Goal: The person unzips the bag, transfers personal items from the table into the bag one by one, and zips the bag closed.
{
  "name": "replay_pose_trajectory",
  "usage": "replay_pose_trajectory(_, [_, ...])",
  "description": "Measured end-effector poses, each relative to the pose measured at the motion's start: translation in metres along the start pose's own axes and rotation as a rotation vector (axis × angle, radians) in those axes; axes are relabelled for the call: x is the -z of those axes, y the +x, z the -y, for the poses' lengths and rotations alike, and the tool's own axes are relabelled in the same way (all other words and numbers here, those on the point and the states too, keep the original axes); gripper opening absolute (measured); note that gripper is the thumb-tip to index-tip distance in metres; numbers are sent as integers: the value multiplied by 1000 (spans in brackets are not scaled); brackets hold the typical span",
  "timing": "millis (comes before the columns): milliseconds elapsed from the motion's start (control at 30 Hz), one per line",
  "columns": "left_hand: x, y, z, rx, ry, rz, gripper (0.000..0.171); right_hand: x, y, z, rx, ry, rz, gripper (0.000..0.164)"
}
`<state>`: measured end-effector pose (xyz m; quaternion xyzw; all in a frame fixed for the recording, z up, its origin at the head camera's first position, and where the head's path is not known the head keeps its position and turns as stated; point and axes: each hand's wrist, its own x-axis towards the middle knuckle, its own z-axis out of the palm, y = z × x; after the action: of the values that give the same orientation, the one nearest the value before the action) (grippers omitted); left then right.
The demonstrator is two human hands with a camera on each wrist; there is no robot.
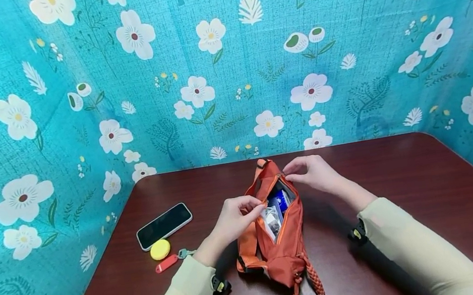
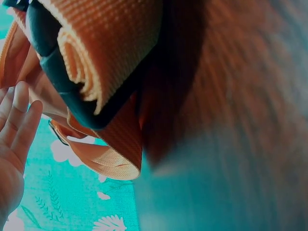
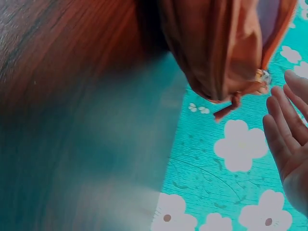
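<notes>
An orange-red sling bag (image 1: 292, 228) lies lengthwise on the table with its zipped top open. Inside it show a clear plastic packet (image 1: 272, 218) and a blue packet (image 1: 282, 201). My left hand (image 1: 237, 217) pinches the left edge of the bag's opening between thumb and index finger; its other fingers lie along the side. At the far end, my right hand (image 1: 313, 172) is beside the zipper slider (image 3: 263, 77). In the right wrist view its fingers are extended, with a small gap between fingertips and slider. Webbing strap (image 2: 108, 43) fills much of the left wrist view.
Left of the bag lie a phone (image 1: 164, 225), a round yellow case (image 1: 160, 249) and a key (image 1: 184, 253) with a red tag (image 1: 167, 264). Braided cords (image 1: 313, 276) trail from the bag's near end. A floral curtain (image 1: 224, 67) hangs behind the dark wooden table (image 1: 373, 264).
</notes>
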<state>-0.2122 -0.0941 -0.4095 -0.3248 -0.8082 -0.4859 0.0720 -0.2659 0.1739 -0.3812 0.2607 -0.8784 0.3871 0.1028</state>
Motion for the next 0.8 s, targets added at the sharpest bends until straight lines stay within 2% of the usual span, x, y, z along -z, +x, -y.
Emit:
replay_pose_trajectory(233, [0,0,-1,-6,-7,4,11,-18,7,-8,30,-60,1,22])
replay_pose_trajectory(500, [0,0,-2,-6,-10,5,11,-25,11,-11,10,-90,-36,10])
replay_pose_trajectory(800, [0,0,-2,-10,-15,22,10,-28,10,-10,-14,-115,-60,5])
